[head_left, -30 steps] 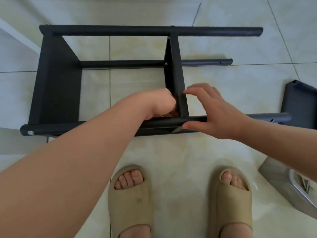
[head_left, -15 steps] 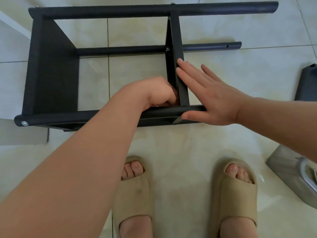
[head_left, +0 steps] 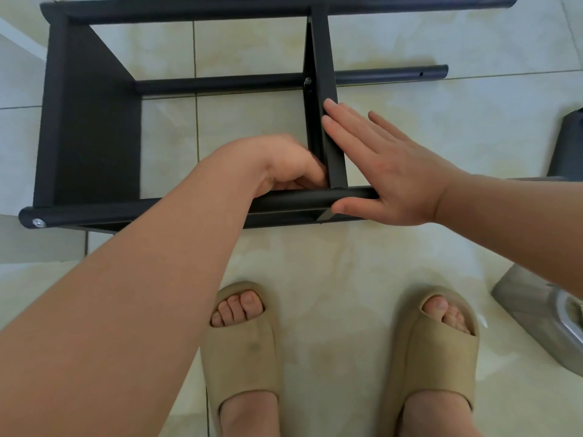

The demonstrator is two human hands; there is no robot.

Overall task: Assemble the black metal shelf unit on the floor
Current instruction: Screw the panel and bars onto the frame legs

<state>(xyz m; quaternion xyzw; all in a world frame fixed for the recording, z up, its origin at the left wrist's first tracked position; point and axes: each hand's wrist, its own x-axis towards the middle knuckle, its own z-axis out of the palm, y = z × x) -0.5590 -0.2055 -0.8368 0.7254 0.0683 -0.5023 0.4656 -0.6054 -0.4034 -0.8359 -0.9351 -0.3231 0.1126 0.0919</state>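
The black metal shelf unit (head_left: 91, 121) lies on its side on the tiled floor. Its middle shelf panel (head_left: 321, 58) stands on edge between the far pole (head_left: 189, 11) and the near pole (head_left: 299, 198). My left hand (head_left: 284, 165) is curled at the corner where that panel meets the near pole; what its fingers hold is hidden. My right hand (head_left: 388, 175) lies flat against the panel's right face with straight fingers, its thumb along the near pole.
A loose black panel (head_left: 568, 146) stands at the right edge. A grey metal tray (head_left: 536, 313) sits at the lower right. My feet in beige sandals (head_left: 243, 351) stand just in front of the frame. A silver screw (head_left: 38, 222) caps the near pole's left end.
My right hand went from hovering with bent fingers over the near pole to lying flat against the middle panel. My left hand stayed curled at the corner.
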